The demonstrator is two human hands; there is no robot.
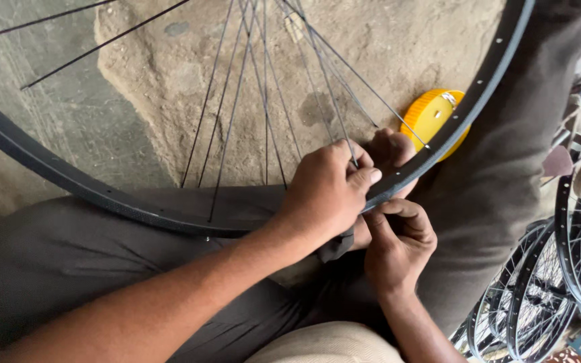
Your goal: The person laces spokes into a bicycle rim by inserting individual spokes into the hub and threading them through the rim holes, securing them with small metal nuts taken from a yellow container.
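While the black bicycle rim (136, 208) arcs across the person's lap, the left hand (327, 191) pinches a spoke (334, 101) running upward, and the right hand (398, 242) pinches beneath the rim, touching it.

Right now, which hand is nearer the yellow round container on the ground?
Left. The left hand grips a spoke above the rim, closer to the yellow container; the right hand works below the rim, farther away.
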